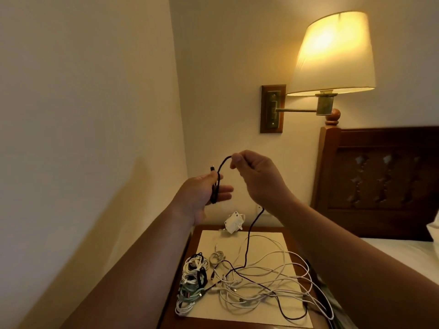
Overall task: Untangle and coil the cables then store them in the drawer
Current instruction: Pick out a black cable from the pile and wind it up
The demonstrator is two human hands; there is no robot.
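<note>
Coiling step, one cable in hand. Left hand [204, 193], raised above the mat [211, 238], grips the loops already made in the black cable [222, 163], plug end sticking up so the coil stays put. Right hand [259, 179] pinches the same cable to feed the next loop. The slack drops to the mat and runs through the white tangle [261, 288], so it likely needs pulling free.

Counts:
- 1 black cable held
- 1 stack of finished coils [192, 281] on the mat's left edge, parked away from the loose cables; coil number unclear
- several loose white cables, not countable
- 1 white adapter [234, 223] behind the mat

The mat lies on the table [209, 326]. Drawer not visible.
</note>
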